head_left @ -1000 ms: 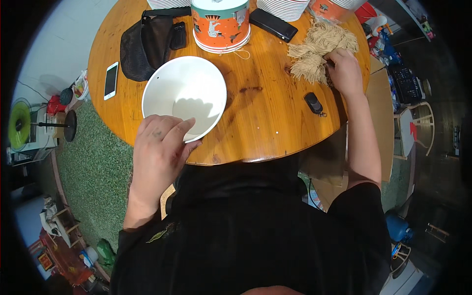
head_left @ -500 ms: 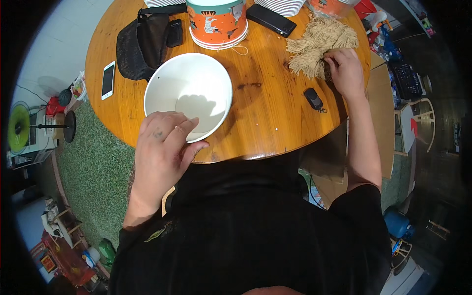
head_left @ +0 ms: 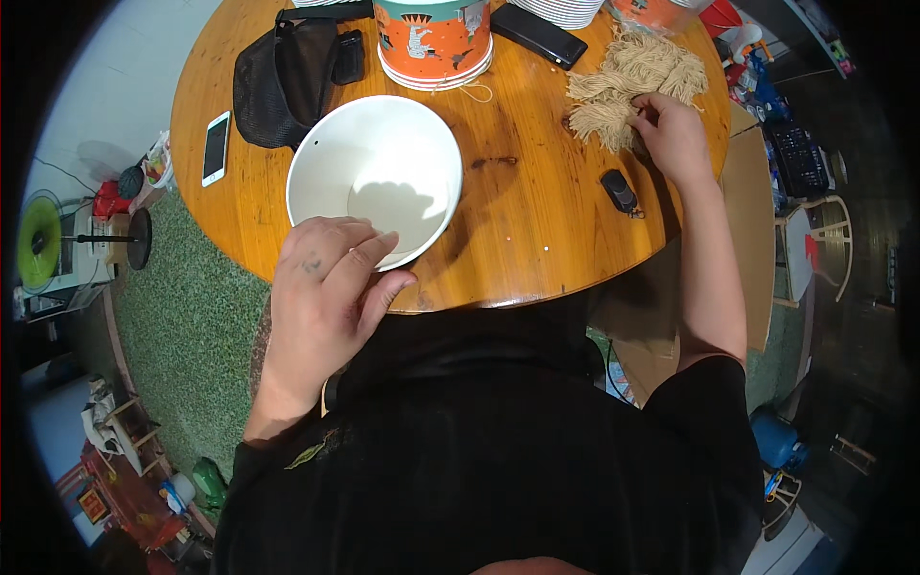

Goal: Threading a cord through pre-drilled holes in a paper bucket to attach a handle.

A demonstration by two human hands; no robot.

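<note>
A white paper bucket [head_left: 383, 144] leans on the round wooden table near its front edge, its open mouth towards me. One small dark hole shows in its wall. My left hand [head_left: 331, 278] is closed over the near rim, fingers inside and thumb outside. At the right, a bundle of tan string [head_left: 637, 77] lies in loose loops. My right hand [head_left: 673, 139] is at the bundle's near right edge, thumb and forefinger pinched on the string. How many strands it has hold of is hidden.
A stack of orange-and-green printed buckets [head_left: 433, 48] stands behind, a string loop at its base. Around lie a black mesh bag [head_left: 278, 91], a white phone [head_left: 217, 149], a black phone [head_left: 539, 36] and a dark key fob [head_left: 619, 191]. Cardboard [head_left: 747, 230] stands right of the table.
The view has shifted slightly, so the table's things sit a little further right and higher. Both hands keep about the same places, on the bucket rim and at the string.
</note>
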